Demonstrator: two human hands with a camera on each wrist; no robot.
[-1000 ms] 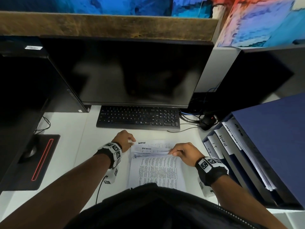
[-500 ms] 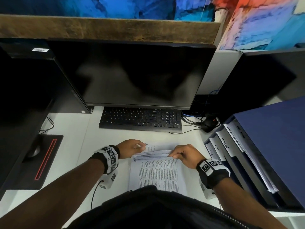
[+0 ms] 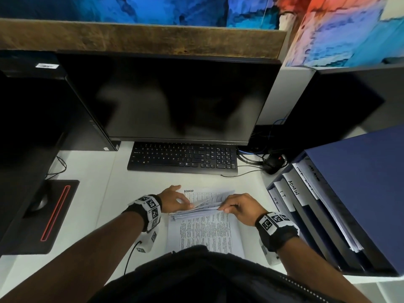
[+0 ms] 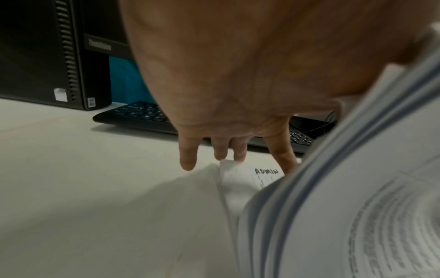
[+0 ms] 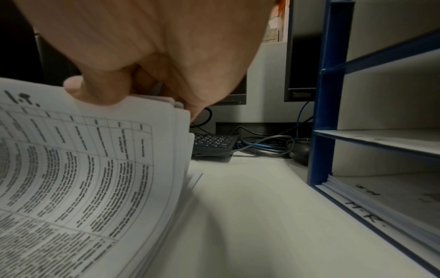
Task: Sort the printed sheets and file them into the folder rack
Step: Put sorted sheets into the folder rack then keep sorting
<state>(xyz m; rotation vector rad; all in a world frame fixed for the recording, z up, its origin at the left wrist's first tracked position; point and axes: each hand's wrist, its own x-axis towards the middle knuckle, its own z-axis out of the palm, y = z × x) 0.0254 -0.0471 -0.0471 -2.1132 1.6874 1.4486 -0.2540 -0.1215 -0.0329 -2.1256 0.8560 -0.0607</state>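
A stack of printed sheets (image 3: pixel 207 230) lies on the white desk (image 3: pixel 91 193) in front of me. My right hand (image 3: pixel 238 206) pinches the far edges of several upper sheets (image 5: pixel 95 150) and holds them bent up; the top one is marked "I.T.". Under them shows a sheet marked ADMIN (image 3: pixel 196 192). My left hand (image 3: pixel 175 200) reaches in from the left, its straight fingers (image 4: pixel 221 150) touching that ADMIN sheet (image 4: pixel 243 178). The blue folder rack (image 3: pixel 349 193) stands at the right, its slots labelled ADMIN, I.T and H.R.
A black keyboard (image 3: pixel 183 158) lies just beyond the sheets, below a dark monitor (image 3: pixel 170 97). Cables and a black mouse (image 3: pixel 273 165) sit between keyboard and rack. A computer tower (image 3: pixel 32 119) and a mouse pad (image 3: pixel 43 215) are at the left. The rack's lowest slot (image 5: pixel 381 197) holds papers.
My left hand has slid right, from beside the stack onto the ADMIN sheet under the lifted pages. My right hand has raised and fanned the upper sheets.
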